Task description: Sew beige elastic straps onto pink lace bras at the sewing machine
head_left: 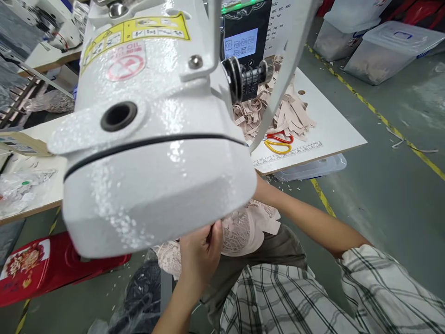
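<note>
A pale pink lace bra (239, 232) hangs below the head of a white sewing machine (156, 195), above my lap. My left hand (200, 253) is closed on the bra's edge, thumb up, close under the machine head. Lace shows on both sides of that hand. My right forearm reaches in from the right, and the right hand (261, 189) goes behind the machine head. Its fingers are hidden, so its grip does not show. The needle area is also out of sight behind the head.
Beige fabric strips (290, 111) are heaped on the white tabletop (333, 132), with red-and-yellow scissors (279, 147) and a ruler (299, 152) nearby. A control screen (243, 41) stands behind. Plastic bins (385, 55) sit on the floor, and a red stool (52, 266) is at lower left.
</note>
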